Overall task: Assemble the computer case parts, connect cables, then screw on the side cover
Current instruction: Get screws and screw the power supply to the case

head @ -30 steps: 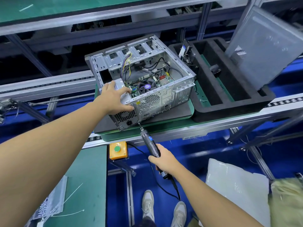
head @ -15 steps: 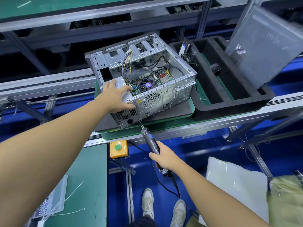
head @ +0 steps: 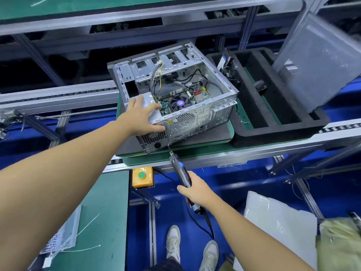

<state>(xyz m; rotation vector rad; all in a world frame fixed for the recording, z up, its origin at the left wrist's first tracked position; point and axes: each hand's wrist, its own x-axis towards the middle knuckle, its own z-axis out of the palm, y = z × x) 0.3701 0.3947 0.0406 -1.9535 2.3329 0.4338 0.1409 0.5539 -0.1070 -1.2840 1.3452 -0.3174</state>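
Note:
An open silver computer case lies on its side on a green pallet, its motherboard, fan and cables exposed. My left hand rests on the power supply at the case's near left corner, fingers spread over the top and thumb against the rear panel. My right hand grips a black electric screwdriver, whose bit touches the lower rear edge of the case beside the power socket. The grey side cover leans upright at the far right, in the black foam tray.
The black foam tray with slots holds a hard drive and a small black part. A yellow box with a green button hangs under the conveyor rail. Cable ties lie on the green bench at left. Plastic bags sit at the lower right.
The view has shifted slightly. My left hand has slid a little further over the power supply, and the screwdriver stays at the same spot on the rear edge.

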